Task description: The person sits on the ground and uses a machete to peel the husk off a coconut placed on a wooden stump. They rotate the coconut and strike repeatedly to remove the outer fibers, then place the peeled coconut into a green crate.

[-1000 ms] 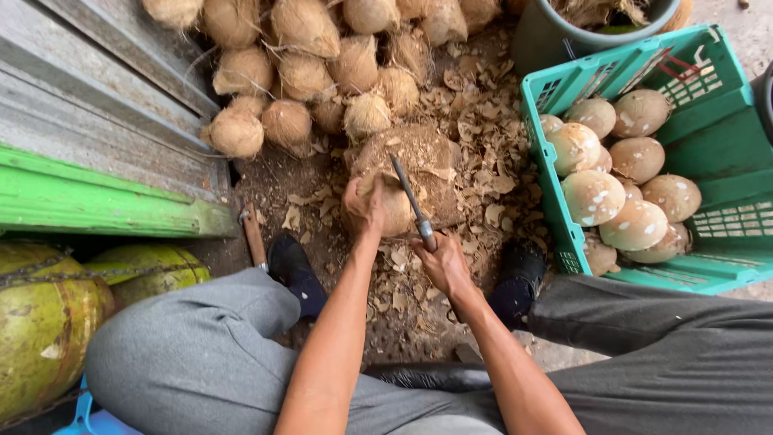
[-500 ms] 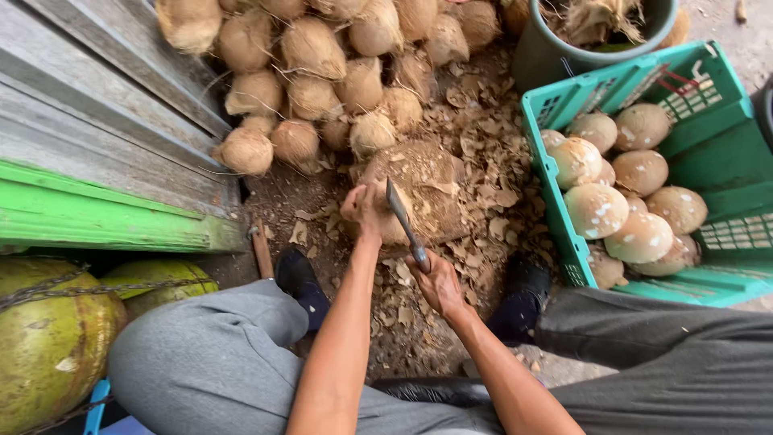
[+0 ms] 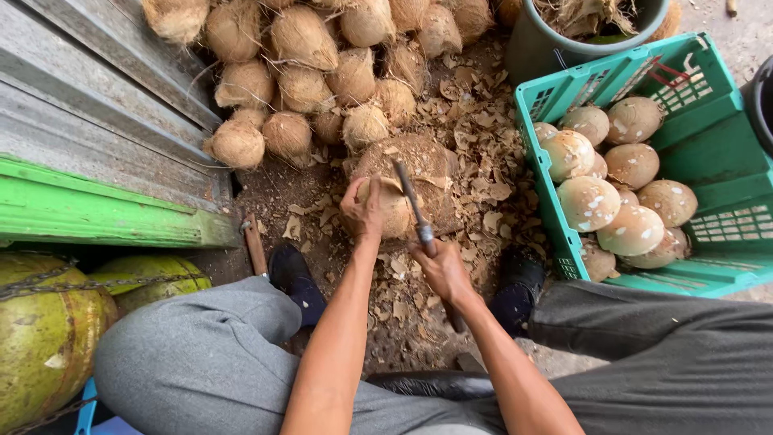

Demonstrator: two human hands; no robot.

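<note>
The coconut sits on the stump between my feet, partly stripped, with my left hand clamped around its side and my right hand closed on the knife, blade laid across the top. At two o'clock the green crate holds about ten peeled nuts. At eleven o'clock a heap of husked coconuts looks still untrimmed, so much is left, I judge.

No packages, labels, signs or screens.
</note>
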